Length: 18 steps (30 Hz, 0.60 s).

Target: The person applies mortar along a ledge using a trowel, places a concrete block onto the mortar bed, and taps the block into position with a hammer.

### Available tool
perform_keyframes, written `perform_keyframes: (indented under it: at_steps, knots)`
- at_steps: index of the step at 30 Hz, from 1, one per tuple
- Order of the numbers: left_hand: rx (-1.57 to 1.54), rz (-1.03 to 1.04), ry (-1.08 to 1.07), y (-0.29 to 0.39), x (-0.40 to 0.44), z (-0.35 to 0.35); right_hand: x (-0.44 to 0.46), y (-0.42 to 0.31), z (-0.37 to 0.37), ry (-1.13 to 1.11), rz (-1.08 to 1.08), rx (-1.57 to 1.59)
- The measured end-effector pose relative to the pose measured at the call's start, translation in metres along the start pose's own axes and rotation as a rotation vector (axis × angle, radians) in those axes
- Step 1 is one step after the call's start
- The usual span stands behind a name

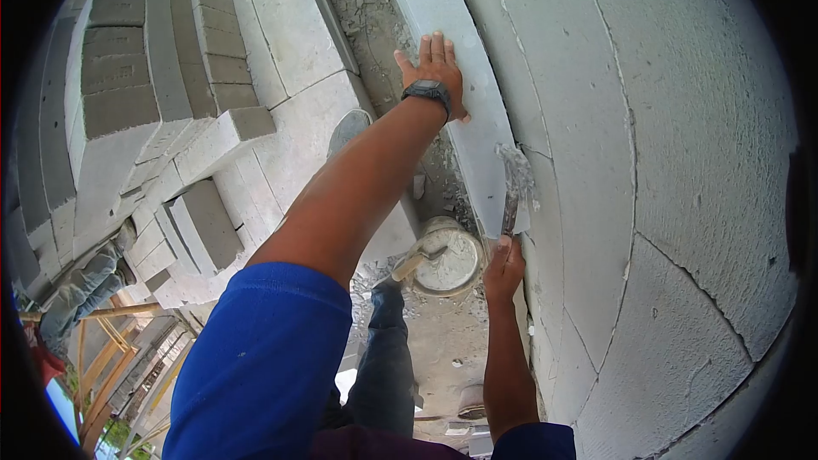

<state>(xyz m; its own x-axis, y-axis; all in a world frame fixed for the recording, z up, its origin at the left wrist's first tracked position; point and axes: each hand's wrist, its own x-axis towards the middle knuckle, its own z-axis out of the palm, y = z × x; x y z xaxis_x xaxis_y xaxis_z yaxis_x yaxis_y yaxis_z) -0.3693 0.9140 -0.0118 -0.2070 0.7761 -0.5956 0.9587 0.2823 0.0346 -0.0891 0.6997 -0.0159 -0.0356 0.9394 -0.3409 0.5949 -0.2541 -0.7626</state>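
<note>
A long pale block (477, 111) lies along the foot of the block wall (588, 119). My left hand (437, 72), with a black watch at the wrist, rests on this block with its fingers spread. Lower down, my right hand (504, 268) is closed round the handle of a mortar-smeared tool (512, 187). The head of the tool is against the end of the block, beside the wall; its exact shape is hard to make out.
A bucket of mortar (446, 260) with a trowel (417, 262) in it stands below the block. Stacked blocks (294, 25) fill the left side. Rubble (366, 13) lies in the gap. Another person's legs (81, 290) show at the far left.
</note>
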Motion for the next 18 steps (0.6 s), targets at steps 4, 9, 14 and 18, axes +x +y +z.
perform_keyframes:
  at_steps: [4, 9, 14, 18]
  knots:
    - [0.019, -0.020, -0.002, 0.002, 0.003, 0.003, -0.020, 0.031, -0.007, -0.013, -0.067, 0.010]
    - [0.005, 0.006, 0.032, 0.000, 0.002, 0.006, -0.005, 0.042, 0.006, -0.049, -0.004, -0.254]
    - [-0.001, 0.036, 0.104, -0.004, 0.001, 0.015, -0.006, 0.033, 0.007, -0.047, 0.023, -0.200]
    - [0.042, 0.042, 0.123, 0.002, -0.004, 0.013, -0.006, 0.030, 0.006, -0.037, -0.014, -0.189]
